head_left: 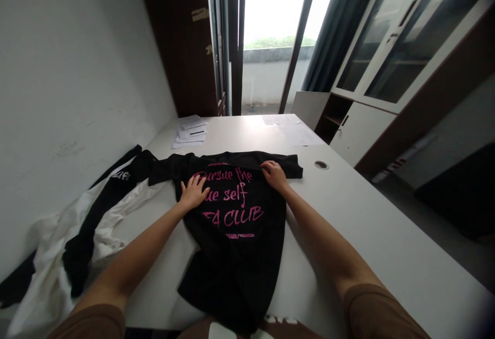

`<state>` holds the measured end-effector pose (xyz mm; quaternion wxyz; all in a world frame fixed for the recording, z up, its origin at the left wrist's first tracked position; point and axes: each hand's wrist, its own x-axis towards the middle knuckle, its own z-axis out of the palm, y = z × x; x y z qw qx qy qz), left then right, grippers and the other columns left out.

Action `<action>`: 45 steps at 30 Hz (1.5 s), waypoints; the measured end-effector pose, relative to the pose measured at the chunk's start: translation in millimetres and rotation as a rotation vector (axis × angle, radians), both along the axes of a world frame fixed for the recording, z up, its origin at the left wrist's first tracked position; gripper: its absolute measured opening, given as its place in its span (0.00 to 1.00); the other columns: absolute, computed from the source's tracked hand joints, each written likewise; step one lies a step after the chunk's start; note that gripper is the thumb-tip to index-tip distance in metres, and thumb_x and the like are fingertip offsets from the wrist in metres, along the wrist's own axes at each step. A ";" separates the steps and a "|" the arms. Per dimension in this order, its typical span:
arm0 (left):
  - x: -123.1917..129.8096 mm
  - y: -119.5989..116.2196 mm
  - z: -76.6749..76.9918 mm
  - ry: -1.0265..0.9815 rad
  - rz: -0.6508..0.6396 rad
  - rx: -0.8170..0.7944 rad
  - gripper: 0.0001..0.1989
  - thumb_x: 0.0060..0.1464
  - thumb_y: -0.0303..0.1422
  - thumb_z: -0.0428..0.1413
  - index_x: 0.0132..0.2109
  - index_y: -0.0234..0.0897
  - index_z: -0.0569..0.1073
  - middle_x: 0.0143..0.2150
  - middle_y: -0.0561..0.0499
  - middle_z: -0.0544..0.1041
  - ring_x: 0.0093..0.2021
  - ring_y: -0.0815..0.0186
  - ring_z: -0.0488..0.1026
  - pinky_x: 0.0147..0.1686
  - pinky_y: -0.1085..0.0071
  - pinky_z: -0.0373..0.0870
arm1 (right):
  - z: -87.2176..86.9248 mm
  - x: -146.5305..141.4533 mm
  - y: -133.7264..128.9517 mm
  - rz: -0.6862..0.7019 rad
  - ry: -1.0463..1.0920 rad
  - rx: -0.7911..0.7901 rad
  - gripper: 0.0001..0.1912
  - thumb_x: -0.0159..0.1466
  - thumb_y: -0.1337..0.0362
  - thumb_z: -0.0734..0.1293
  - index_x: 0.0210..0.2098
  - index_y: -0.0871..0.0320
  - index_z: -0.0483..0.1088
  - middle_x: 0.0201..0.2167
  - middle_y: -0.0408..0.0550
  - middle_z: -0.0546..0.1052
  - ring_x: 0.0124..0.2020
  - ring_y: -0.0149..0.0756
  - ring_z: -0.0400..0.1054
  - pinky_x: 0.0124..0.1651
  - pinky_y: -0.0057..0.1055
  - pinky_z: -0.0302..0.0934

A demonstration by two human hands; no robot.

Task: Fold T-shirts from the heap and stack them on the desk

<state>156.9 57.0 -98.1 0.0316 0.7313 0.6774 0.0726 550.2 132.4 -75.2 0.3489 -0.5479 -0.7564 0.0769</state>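
Head view has the black T-shirt [247,256] lying back or front up, which cannot be told, on the white table [371,236]. The left hand [193,192] rests spread on its left side, fingers apart, over the edge of the pink lettering. The right hand [274,174] touches its upper right part, fingers close together and slightly bent; whether they pinch cloth cannot be told. "Pursue the" reads fairly clearly, but folds hide the starts of the lines below, and the small print under them is only partly legible. Left of the T-shirt lie white and black garments [77,246], bunched so that their outlines merge and cut off by the frame. Beyond the T-shirt are stacked papers [190,131] and, farther right, pale sheets [299,131] washed out by glare. A round table hole [321,165] sits just right of its sleeve.
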 end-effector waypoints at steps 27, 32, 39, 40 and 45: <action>-25.9 -44.3 30.9 -0.314 -0.036 0.284 0.10 0.66 0.35 0.50 0.43 0.42 0.76 0.47 0.47 0.78 0.50 0.56 0.72 0.57 0.58 0.67 | -14.6 -122.0 87.9 0.260 -0.455 -0.240 0.27 0.72 0.47 0.61 0.66 0.49 0.66 0.69 0.53 0.63 0.68 0.52 0.54 0.69 0.51 0.49; -19.5 -45.0 36.4 -0.342 -0.085 0.302 0.09 0.65 0.34 0.51 0.44 0.41 0.76 0.49 0.47 0.78 0.54 0.55 0.71 0.59 0.57 0.66 | -27.9 -108.5 117.3 0.203 -0.452 -0.364 0.34 0.73 0.42 0.56 0.74 0.47 0.55 0.76 0.50 0.51 0.76 0.53 0.40 0.74 0.59 0.33; -30.7 -43.9 29.2 -0.324 -0.167 0.328 0.09 0.63 0.33 0.54 0.46 0.43 0.78 0.54 0.47 0.77 0.60 0.54 0.69 0.65 0.52 0.62 | -25.8 -100.9 162.7 0.047 -0.463 -0.468 0.40 0.71 0.37 0.54 0.76 0.47 0.49 0.78 0.50 0.45 0.77 0.55 0.35 0.73 0.64 0.30; -33.4 -42.8 26.5 -0.310 -0.154 0.325 0.09 0.63 0.33 0.55 0.47 0.43 0.78 0.55 0.47 0.77 0.61 0.53 0.68 0.66 0.51 0.60 | -25.5 -99.5 165.8 0.034 -0.460 -0.471 0.40 0.71 0.37 0.54 0.76 0.47 0.49 0.78 0.50 0.45 0.77 0.55 0.35 0.73 0.64 0.30; -41.6 -37.5 18.6 -0.302 -0.070 0.301 0.12 0.62 0.33 0.56 0.52 0.42 0.75 0.55 0.46 0.78 0.59 0.51 0.71 0.64 0.49 0.62 | -24.8 -96.9 156.5 0.015 -0.393 -0.311 0.34 0.73 0.44 0.56 0.72 0.52 0.59 0.75 0.53 0.55 0.76 0.52 0.44 0.74 0.58 0.36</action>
